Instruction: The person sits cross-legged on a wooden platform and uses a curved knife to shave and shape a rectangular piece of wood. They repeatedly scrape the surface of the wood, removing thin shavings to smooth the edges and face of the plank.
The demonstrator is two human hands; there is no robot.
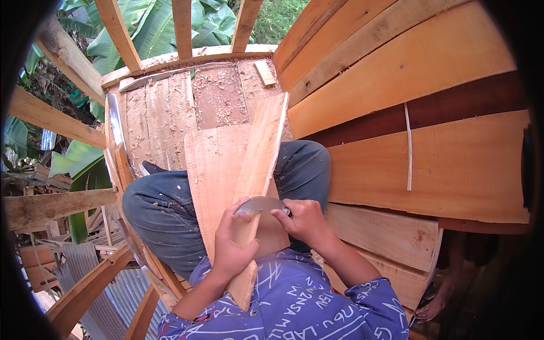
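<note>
A narrow wooden plank (262, 150) runs lengthwise between my legs, from near my chest out past my knees. Its left side rests over a wider flat board (212, 161) on my lap. My left hand (235, 238) is wrapped round the plank close to my body, thumb across the wood, fingertips by the blade's left end. In my closed right hand (306, 220) is the end of a curved knife (262, 204). The blade lies across the plank, its bowed back facing away from me. My right fingers hide the handle.
Wood shavings and a small wood offcut (264, 73) lie on the plank floor (170, 110). Upright posts (182, 28) stand round the left and far sides. Broad boards (419, 164) form the right side, with a thin light strip (408, 146) on them. Another person's hand or foot (432, 306) shows at lower right.
</note>
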